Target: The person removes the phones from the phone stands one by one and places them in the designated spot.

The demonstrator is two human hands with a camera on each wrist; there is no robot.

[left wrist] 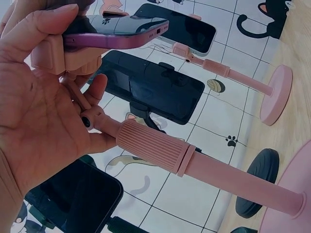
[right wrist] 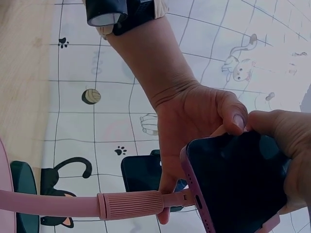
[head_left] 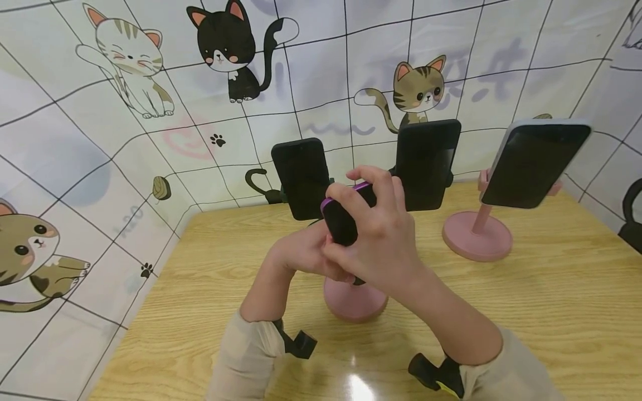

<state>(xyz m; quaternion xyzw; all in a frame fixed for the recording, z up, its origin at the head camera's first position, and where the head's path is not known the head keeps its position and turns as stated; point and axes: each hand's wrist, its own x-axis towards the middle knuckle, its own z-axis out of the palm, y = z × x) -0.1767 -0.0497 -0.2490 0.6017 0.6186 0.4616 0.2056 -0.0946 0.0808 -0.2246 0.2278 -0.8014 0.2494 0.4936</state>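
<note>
A smartphone with a purple edge (head_left: 341, 223) sits at the top of a pink phone stand, screen side showing in the right wrist view. My right hand (head_left: 383, 234) grips this phone, fingers bent over its edge and thumb below. My left hand (head_left: 311, 250) holds the stand's clamp (left wrist: 48, 53) from the other side. In the left wrist view its thumb lies by the phone and its fingers pass behind the stand's hinged neck. The ribbed pink pole (left wrist: 150, 145) slants between neck and base. That round pink base (head_left: 355, 303) stands on the table.
Behind my hands, two black phones, one at left (head_left: 301, 178) and one in the middle (head_left: 426, 161), are held up on dark stands. A white-edged phone (head_left: 536, 164) leans on another pink stand (head_left: 476, 236) at right. A cat-print sheet (head_left: 321, 78) backs the wooden table (head_left: 215, 267).
</note>
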